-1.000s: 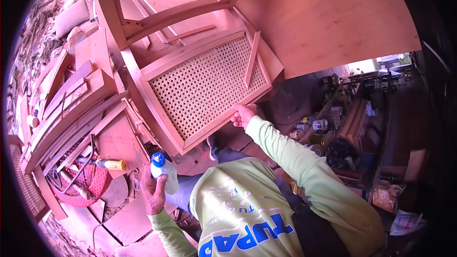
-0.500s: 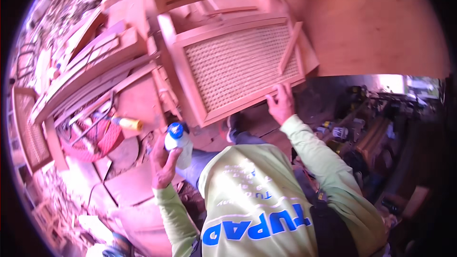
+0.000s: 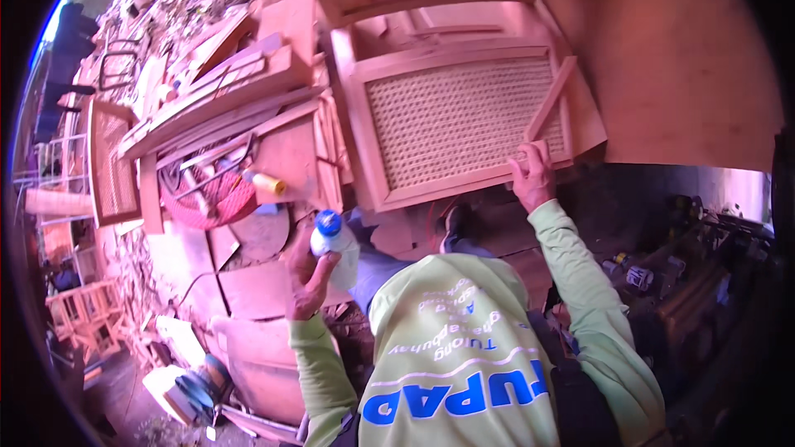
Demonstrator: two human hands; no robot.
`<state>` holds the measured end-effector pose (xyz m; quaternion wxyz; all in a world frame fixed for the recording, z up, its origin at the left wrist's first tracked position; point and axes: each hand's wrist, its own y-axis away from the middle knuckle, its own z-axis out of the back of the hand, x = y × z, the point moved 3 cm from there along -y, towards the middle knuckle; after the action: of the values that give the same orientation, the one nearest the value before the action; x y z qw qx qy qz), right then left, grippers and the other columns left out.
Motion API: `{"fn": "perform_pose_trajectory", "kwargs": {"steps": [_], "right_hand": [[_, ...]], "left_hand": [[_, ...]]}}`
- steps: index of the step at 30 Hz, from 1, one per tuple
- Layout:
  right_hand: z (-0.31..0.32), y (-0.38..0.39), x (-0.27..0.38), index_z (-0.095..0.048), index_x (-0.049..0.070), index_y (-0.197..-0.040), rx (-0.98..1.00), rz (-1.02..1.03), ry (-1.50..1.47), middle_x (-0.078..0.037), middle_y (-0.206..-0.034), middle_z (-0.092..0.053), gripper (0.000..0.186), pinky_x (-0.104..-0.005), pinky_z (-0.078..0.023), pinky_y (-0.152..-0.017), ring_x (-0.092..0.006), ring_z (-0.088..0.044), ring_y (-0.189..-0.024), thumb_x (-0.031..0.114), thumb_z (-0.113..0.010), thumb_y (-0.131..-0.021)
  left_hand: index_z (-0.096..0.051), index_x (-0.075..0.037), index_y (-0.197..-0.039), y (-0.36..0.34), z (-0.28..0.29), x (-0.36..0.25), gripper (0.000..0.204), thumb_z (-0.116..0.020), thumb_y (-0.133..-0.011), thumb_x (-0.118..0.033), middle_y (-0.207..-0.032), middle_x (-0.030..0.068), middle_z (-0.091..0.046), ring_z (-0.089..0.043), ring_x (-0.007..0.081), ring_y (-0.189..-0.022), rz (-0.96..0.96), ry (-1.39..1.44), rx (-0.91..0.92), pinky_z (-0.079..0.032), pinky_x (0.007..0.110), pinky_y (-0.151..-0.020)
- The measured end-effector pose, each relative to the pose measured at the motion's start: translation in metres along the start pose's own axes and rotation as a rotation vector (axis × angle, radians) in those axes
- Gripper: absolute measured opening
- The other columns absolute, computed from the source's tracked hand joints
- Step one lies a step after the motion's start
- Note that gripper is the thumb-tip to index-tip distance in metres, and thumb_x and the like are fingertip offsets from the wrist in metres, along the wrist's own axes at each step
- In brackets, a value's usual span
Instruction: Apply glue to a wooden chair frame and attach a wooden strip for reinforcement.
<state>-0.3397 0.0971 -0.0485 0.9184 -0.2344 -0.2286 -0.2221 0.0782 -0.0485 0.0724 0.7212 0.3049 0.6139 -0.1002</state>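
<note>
My left hand holds a translucent plastic bottle with a blue cap, upright above my leg. My right hand grips the front edge of a wooden seat frame near its right end. Woven cane fills that frame, and a loose wooden strip lies diagonally over its right part, its lower end by my fingers. Behind the seat rises an open wooden chair frame.
A large plywood sheet stands at right. Left are stacked boards, a red woven round item with a yellow-handled tool, another cane panel and small wooden frames. Cluttered tools lie in shadow at lower right.
My view has swung left, shifting the chair and boards rightward in the picture. My right hand stays on the seat frame, its fingers now nearer the loose strip. The bottle remains in my left hand.
</note>
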Motion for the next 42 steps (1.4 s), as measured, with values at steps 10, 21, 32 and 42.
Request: {"fn": "perform_pose_trajectory", "kwargs": {"steps": [10,21,32,42], "right_hand": [[-0.071,-0.077,-0.157,-0.058,0.003,-0.109,-0.391,-0.645,-0.068,-0.018,-0.099,-0.069,0.05,-0.0461,-0.055,-0.079,-0.0335,-0.071,-0.089,0.037,-0.082,-0.082],[-0.05,-0.096,-0.065,-0.065,0.001,-0.1,-0.521,-0.64,-0.075,-0.013,-0.082,-0.067,0.031,-0.0441,-0.056,-0.072,-0.0339,-0.069,-0.079,0.026,-0.077,-0.086],[0.007,-0.023,0.023,-0.065,0.001,-0.101,0.001,-0.4,-0.934,-0.006,-0.091,-0.064,0.024,-0.0321,-0.052,-0.078,-0.0157,-0.064,-0.083,0.019,-0.076,-0.09],[-0.021,0.014,-0.028,-0.062,-0.001,-0.095,0.057,-0.476,-0.807,-0.013,-0.101,-0.055,0.029,-0.0353,-0.054,-0.07,-0.022,-0.061,-0.08,0.016,-0.08,-0.082]], "left_hand": [[-0.051,0.001,-0.142,0.007,-0.019,-0.009,0.047,-0.065,-0.098,-0.009,-0.121,0.0043,-0.062,-0.057,0.0142,-0.11,-0.089,0.015,-0.022,-0.045,0.03,-0.098],[-0.051,0.002,-0.143,0.011,-0.035,-0.025,0.05,-0.066,-0.1,-0.019,-0.12,0.0054,-0.064,-0.06,0.0141,-0.104,-0.128,-0.182,0.011,-0.049,0.029,-0.092],[-0.056,0.003,-0.132,-0.02,-0.083,-0.064,0.044,-0.07,-0.097,-0.019,-0.112,0.005,-0.064,-0.058,0.0148,-0.101,-0.17,-0.297,0.09,-0.047,0.03,-0.092],[-0.058,0.0,-0.12,-0.019,-0.115,-0.055,0.029,-0.067,-0.099,-0.017,-0.103,0.0044,-0.06,-0.054,0.0139,-0.096,-0.113,-0.326,0.245,-0.044,0.029,-0.088]]}}
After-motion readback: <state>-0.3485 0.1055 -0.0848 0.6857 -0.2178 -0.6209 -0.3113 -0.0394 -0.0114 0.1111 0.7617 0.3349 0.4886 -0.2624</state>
